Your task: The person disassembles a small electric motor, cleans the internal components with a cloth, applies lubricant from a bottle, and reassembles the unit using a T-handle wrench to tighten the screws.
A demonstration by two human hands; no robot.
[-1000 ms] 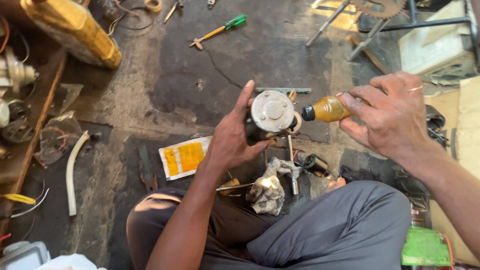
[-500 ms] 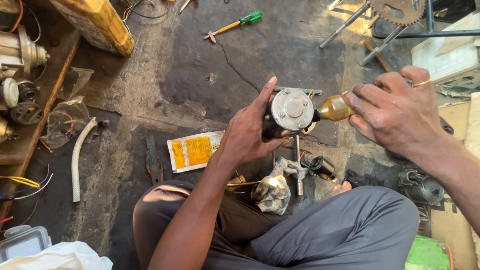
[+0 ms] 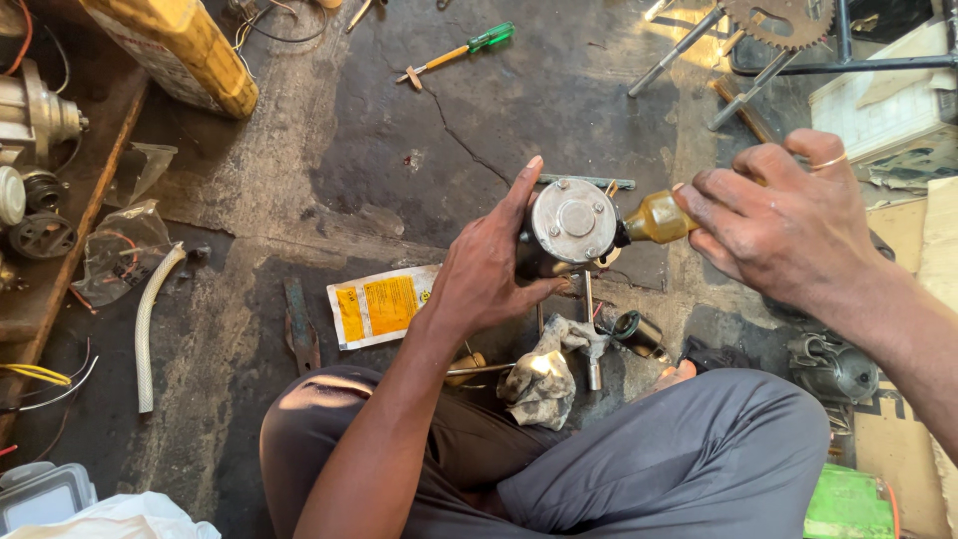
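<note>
Above the crossed grey-trousered legs, the left hand (image 3: 489, 274) clasps a round, dull metal housing (image 3: 573, 222), which has shifted little over the last second; the right hand (image 3: 778, 220) has closed in, fingers pinched on a small amber bottle (image 3: 657, 218) whose tip now meets the housing's side. Below lies a crumpled greasy rag (image 3: 539, 377); farther off, a glossy yellow packet (image 3: 384, 305) and a green-handled screwdriver (image 3: 461, 49) on cracked, oil-stained concrete

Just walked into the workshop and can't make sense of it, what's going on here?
A person sits cross-legged on a stained concrete floor. The left hand holds up a round metal part; the right hand presses the tip of a small amber bottle against its side. A crumpled rag, a yellow packet and a green-handled screwdriver lie around.
</note>
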